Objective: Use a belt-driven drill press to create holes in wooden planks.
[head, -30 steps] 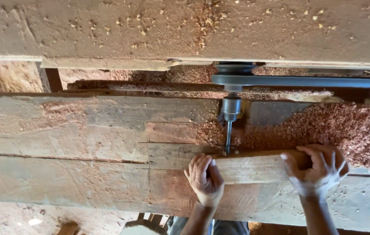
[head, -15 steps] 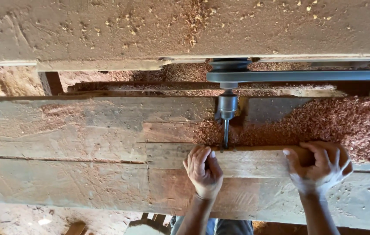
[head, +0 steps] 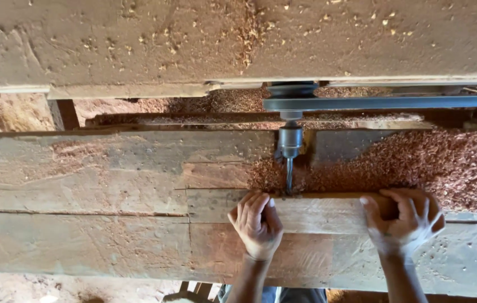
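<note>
A pale wooden board [head: 317, 213] lies crosswise on a worn plank bench [head: 81, 191]. My left hand [head: 256, 223] presses down on the board near its left end, fingers curled over the far edge. My right hand [head: 404, 221] grips the board's right end, fingers spread over the top. A horizontal drill bit [head: 289, 174] in a metal chuck [head: 290, 140] points at the board's far edge, between my hands; its tip touches or enters the wood.
A belt and pulley [head: 291, 100] run above the chuck. Reddish wood shavings [head: 446, 163] are heaped to the right of the bit and behind the board. A thick dusty beam [head: 193, 39] spans the top. The dirt floor [head: 3, 112] shows at left.
Both hands and the board have shifted slightly toward the bit. The view has drifted a little; the bit now meets the board's far edge.
</note>
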